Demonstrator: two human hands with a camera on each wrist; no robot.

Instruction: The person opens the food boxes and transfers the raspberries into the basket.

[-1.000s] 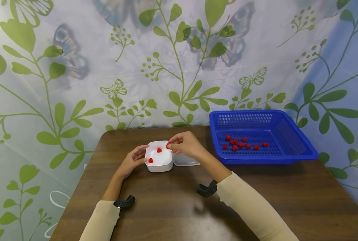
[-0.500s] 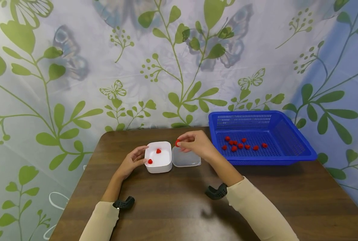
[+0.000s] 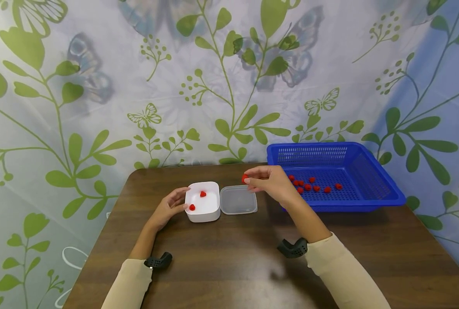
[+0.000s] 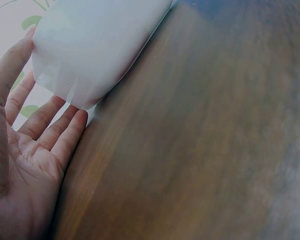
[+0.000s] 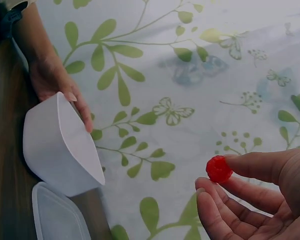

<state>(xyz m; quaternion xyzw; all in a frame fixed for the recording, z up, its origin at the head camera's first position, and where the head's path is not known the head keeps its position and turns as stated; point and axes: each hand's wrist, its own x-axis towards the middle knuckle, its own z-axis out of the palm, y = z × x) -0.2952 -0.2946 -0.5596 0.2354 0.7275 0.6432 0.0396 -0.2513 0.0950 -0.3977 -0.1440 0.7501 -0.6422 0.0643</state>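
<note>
A small red raspberry (image 3: 245, 178) is pinched between thumb and fingertips of my right hand (image 3: 272, 183), held above the table between the lid and the blue basket; the right wrist view shows this raspberry (image 5: 218, 169) up close. My left hand (image 3: 168, 209) rests along the left side of a white square container (image 3: 204, 217), its fingers fairly straight against the outer wall, as the left wrist view of the hand (image 4: 32, 155) also shows. Inside the container lie one raspberry (image 3: 202, 194) near the middle and another raspberry (image 3: 192, 207) at the front left.
A translucent lid (image 3: 238, 200) lies flat against the container's right side. Farther right stands a blue perforated basket (image 3: 345, 205) with several raspberries (image 3: 316, 189) on its floor, partly hidden by my right hand. A patterned curtain (image 3: 214, 86) hangs behind the wooden table (image 3: 206, 266).
My right hand has moved right from over the container, past the lid, toward the basket, still pinching the raspberry. The left hand has stayed at the container.
</note>
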